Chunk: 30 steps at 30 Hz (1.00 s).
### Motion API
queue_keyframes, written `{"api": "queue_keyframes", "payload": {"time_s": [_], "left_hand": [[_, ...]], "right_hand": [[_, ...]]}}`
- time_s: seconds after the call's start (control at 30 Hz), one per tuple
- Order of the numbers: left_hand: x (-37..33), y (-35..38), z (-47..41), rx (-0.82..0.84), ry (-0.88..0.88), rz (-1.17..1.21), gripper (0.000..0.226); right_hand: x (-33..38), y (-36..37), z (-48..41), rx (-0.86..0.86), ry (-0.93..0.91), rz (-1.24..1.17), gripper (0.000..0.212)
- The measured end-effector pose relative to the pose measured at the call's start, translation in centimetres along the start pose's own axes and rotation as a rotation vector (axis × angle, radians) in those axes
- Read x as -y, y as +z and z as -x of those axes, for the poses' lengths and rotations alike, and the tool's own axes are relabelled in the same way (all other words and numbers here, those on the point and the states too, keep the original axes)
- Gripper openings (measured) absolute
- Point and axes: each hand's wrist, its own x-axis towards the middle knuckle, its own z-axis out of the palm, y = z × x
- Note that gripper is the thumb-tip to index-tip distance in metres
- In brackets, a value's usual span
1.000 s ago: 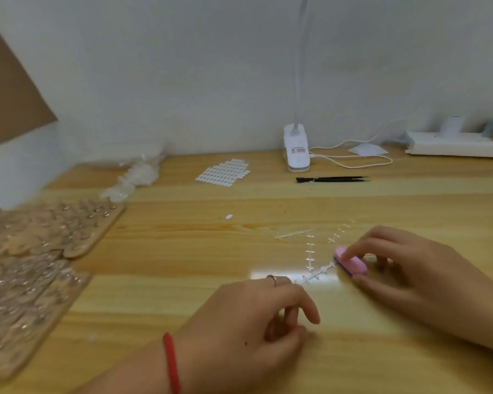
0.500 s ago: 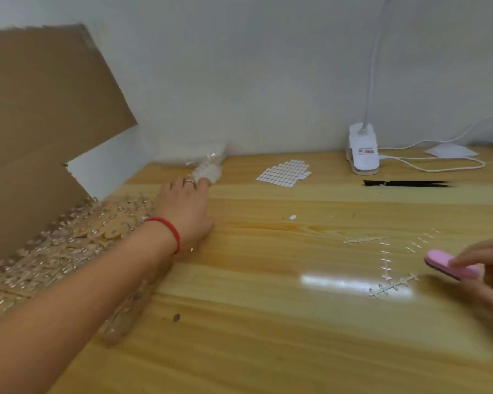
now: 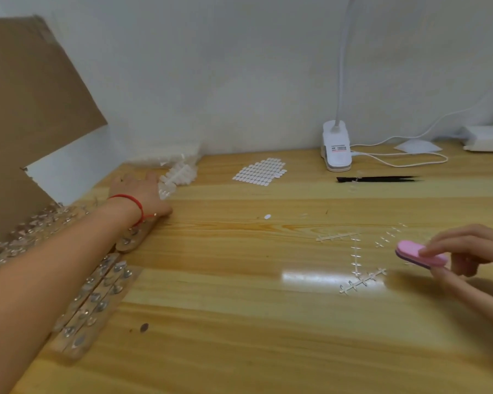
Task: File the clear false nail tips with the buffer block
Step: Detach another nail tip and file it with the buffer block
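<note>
At right, the right grip (image 3: 467, 258) is pinching the buffer (image 3: 414, 251); upper left, the left grip (image 3: 138, 191) is touching the tips (image 3: 180, 174), its hold unclear.

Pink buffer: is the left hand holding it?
No, the right hand pinches the buffer, while the left hand is far across the table by the clear tips.

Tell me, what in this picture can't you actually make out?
Head view: the left hand reaches the clear nail tips; its own back hides whether it grips any.
The right hand, pinching the buffer block, is cut off by the right edge.
The lamp is cut off by the top edge; its label is too small to read.
</note>
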Motion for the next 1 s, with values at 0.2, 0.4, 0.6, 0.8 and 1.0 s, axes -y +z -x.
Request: {"api": "queue_keyframes", "payload": {"time_s": [0.2,0.4,0.6,0.8,1.0], "left_hand": [[-0.3,-0.3,-1.4,-0.025,0.019,0.047,0.076],[0.3,-0.5,-1.9,0.046,-0.008,0.119,0.097],[-0.2,-0.8,-1.3,0.140,0.021,0.264,0.106],[-5.0,-2.8,4.4,0.143,0.325,0.323,0.084],[-12.2,-6.6,15.3,-0.002,0.876,0.262,0.068]], "right_hand": [[0.2,0.3,-0.1,-0.074,-0.048,-0.025,0.014],[0.6,0.5,-0.3,-0.143,-0.026,-0.043,0.011],[0.1,0.1,-0.3,-0.251,0.172,-0.209,0.036],[0.1,-0.3,-0.7,-0.269,0.333,-0.351,0.025],[-0.1,-0.3,-0.6,-0.282,0.360,-0.365,0.023]]}}
